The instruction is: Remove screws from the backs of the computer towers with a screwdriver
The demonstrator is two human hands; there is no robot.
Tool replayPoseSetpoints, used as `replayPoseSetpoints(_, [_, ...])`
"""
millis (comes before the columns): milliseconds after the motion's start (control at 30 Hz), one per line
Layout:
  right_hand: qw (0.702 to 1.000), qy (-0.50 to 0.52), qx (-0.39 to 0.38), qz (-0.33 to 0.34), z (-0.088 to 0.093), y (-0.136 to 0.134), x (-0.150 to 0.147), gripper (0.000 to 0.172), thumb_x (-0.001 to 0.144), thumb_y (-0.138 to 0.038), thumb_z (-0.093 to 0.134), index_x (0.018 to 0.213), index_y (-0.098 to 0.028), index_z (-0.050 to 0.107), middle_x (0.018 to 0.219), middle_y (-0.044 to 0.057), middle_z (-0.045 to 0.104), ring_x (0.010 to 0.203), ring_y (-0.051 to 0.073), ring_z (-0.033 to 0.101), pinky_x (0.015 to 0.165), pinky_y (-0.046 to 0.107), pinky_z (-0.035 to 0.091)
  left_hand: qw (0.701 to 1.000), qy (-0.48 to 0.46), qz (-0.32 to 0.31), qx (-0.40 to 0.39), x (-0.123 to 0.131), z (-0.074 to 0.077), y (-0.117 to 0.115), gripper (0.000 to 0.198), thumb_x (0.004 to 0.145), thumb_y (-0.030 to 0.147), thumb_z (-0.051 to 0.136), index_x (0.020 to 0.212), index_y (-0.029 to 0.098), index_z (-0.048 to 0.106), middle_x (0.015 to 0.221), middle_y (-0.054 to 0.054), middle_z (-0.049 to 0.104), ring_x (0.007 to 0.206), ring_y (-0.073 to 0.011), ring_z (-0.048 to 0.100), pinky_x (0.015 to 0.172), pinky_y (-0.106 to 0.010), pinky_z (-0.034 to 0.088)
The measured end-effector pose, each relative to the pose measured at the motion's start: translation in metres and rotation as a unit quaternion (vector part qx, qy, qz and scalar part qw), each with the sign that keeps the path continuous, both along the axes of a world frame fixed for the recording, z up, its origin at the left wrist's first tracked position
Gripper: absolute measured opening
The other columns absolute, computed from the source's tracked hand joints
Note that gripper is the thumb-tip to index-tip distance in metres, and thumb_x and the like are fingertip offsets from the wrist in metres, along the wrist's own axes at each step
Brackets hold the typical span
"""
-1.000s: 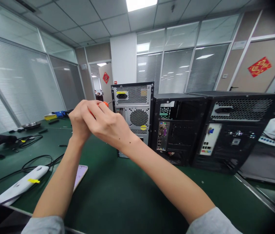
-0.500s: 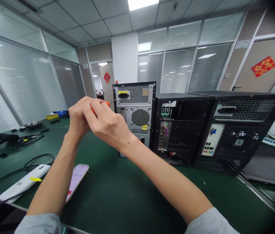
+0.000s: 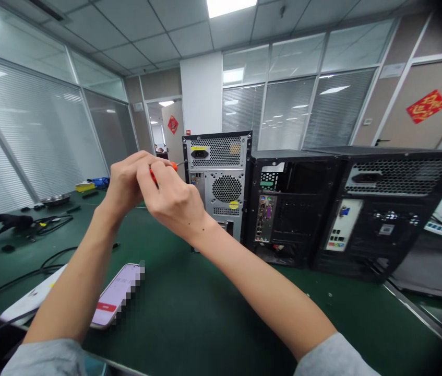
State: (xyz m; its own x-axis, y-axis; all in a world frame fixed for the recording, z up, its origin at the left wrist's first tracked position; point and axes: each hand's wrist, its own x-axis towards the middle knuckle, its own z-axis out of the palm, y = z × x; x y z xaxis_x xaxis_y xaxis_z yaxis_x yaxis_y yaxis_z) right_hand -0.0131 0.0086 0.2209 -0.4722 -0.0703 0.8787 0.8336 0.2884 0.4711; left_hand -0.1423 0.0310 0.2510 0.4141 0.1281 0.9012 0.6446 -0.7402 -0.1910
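An orange-handled screwdriver (image 3: 174, 166) is held level, its shaft pointing right at the upper left edge of a computer case (image 3: 226, 163). My right hand (image 3: 171, 201) is closed round the handle, and orange shows between its fingers. Behind it, my left hand (image 3: 124, 180) is closed at the rear end of the handle, its fingertips partly hidden by the right hand. The silver case back stands upright, with a power socket, a fan grille and a yellow round sticker. Whether the tip sits in a screw is too small to tell.
Two black computer cases (image 3: 293, 209) (image 3: 385, 214) stand to the right. A phone (image 3: 117, 295) lies near my left forearm, beside a white power strip (image 3: 33, 295) and black cables (image 3: 48, 224). A metal bowl (image 3: 55, 200) is at the far left of the green table (image 3: 189, 318).
My left wrist and forearm have swung a little to the left, uncovering more of the phone. The right hand has shifted slightly, still on the screwdriver.
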Motion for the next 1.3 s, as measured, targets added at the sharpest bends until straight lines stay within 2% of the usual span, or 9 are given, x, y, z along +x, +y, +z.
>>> replayPoseSetpoints(333, [1.000, 0.012, -0.011, -0.007, 0.000, 0.001, -0.005, 0.032, 0.085, -0.009, 0.029, 0.111, -0.007, 0.047, 0.087, 0.011, 0.059, 0.070, 0.012, 0.055, 0.053, 0.021, 0.042, 0.998, 0.055, 0.010, -0.002, -0.004, 0.009, -0.001, 0.021, 0.085, 0.022, 0.045, 0.086, 0.020, 0.066, 0.087, -0.004, 0.068, 0.078, -0.0117, 0.061, 0.068, -0.025, 0.048])
replayPoseSetpoints(600, [0.999, 0.012, -0.024, -0.027, -0.002, 0.003, -0.010, 0.030, 0.086, -0.011, 0.032, 0.113, -0.007, 0.046, 0.086, 0.011, 0.058, 0.069, 0.012, 0.055, 0.051, 0.021, 0.042, 0.997, 0.073, -0.007, -0.015, -0.009, 0.014, 0.001, 0.018, 0.083, 0.022, 0.048, 0.084, 0.020, 0.066, 0.085, -0.004, 0.066, 0.074, -0.0112, 0.060, 0.065, -0.024, 0.047])
replayPoseSetpoints(800, [0.998, 0.011, -0.044, -0.033, -0.003, 0.005, -0.013, 0.030, 0.087, -0.015, 0.034, 0.115, -0.007, 0.045, 0.087, 0.011, 0.058, 0.072, 0.013, 0.055, 0.053, 0.023, 0.044, 0.996, 0.085, 0.009, -0.023, -0.011, 0.017, 0.002, 0.019, 0.082, 0.023, 0.047, 0.084, 0.022, 0.066, 0.084, -0.003, 0.066, 0.072, -0.0111, 0.059, 0.065, -0.024, 0.047])
replayPoseSetpoints(967, [0.999, 0.027, -0.035, -0.027, -0.004, 0.006, -0.014, 0.031, 0.087, -0.015, 0.034, 0.114, -0.006, 0.046, 0.088, 0.013, 0.059, 0.073, 0.014, 0.057, 0.053, 0.023, 0.045, 0.995, 0.093, 0.017, -0.029, -0.012, 0.019, 0.001, 0.020, 0.082, 0.022, 0.046, 0.085, 0.023, 0.066, 0.084, -0.002, 0.065, 0.072, -0.0109, 0.058, 0.064, -0.024, 0.046])
replayPoseSetpoints(1300, [0.998, 0.064, 0.013, -0.014, -0.007, 0.008, -0.015, 0.029, 0.087, -0.012, 0.032, 0.110, -0.006, 0.048, 0.083, 0.011, 0.058, 0.069, 0.013, 0.055, 0.055, 0.024, 0.045, 0.994, 0.108, -0.004, -0.028, -0.012, 0.020, 0.000, 0.018, 0.081, 0.020, 0.048, 0.087, 0.023, 0.065, 0.084, -0.003, 0.065, 0.073, -0.0117, 0.059, 0.064, -0.025, 0.046])
